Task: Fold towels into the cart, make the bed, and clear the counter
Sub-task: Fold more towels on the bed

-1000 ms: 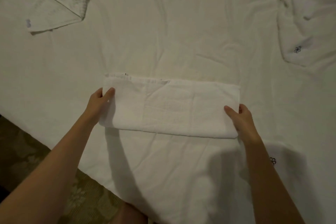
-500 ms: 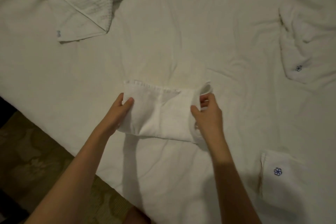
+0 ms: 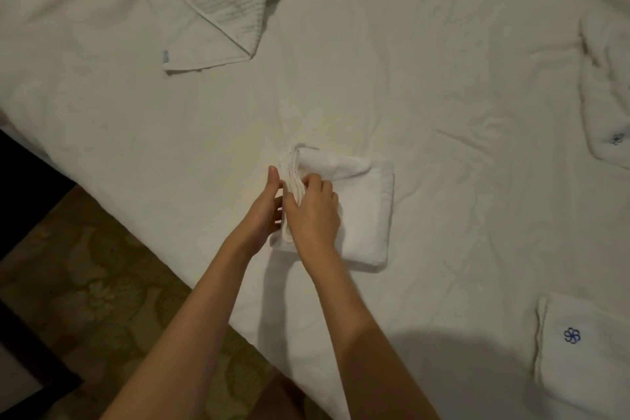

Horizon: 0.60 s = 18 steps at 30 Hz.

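Lying on the bed (image 3: 426, 112), small towel (image 3: 358, 215), long side running away. Pinching its stacked left edge: right hand (image 3: 312, 211). Left hand (image 3: 264, 211), fingers straight, touching just beside, equally near.

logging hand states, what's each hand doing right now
Left hand: open, straight fingers against the folded towel's left edge.
Right hand: pinching the towel's layered edges.

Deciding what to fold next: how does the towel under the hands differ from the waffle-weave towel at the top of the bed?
The towel under the hands is a smooth, compact folded block, held by both hands; the waffle-weave towel has a ribbed grid texture, lies loosely spread with one corner turned over, and is untouched. Both are white and lie on the bed sheet.
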Available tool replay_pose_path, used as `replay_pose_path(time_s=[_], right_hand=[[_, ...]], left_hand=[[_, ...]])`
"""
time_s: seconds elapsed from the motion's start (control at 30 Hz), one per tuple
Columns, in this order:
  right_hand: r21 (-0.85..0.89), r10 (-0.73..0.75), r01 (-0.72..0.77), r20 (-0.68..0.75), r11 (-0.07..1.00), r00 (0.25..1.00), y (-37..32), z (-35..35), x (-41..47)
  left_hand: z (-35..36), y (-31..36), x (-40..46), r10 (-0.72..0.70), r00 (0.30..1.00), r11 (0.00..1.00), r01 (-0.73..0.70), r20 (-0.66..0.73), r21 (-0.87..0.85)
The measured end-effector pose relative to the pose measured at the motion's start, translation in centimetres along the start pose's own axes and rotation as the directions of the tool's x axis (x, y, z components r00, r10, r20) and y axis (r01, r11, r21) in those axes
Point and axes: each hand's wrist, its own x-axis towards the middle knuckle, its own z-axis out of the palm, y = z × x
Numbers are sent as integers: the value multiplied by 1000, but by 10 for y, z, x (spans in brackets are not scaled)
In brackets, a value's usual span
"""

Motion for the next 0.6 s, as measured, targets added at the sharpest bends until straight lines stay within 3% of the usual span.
replay_pose_path(time_s=[0.07,0.17,0.23,0.33,0.43,0.6], right_hand=[[-14,-72,75,138,997,988,4,4,1],[215,-171,120,242,969,955,19,-7,-4],[294,-130,104,71,950,989,38,-19,-7],[252,-25,78,-205,965,978,75,-37,-13],[437,150,-44,-211,898,966,103,-57,-22],[718,311,-81,-195,692,930,145,-100,-49]], left_hand=[[-2,0,1,4,999,998,-7,46,60],[-4,-1,8,-5,998,998,10,-66,66],[1,1,8,52,995,990,-39,-90,138],[22,12,-4,202,979,956,-195,-10,219],[49,23,-17,284,953,914,-303,107,270],[103,33,-42,276,930,888,-343,243,306]])
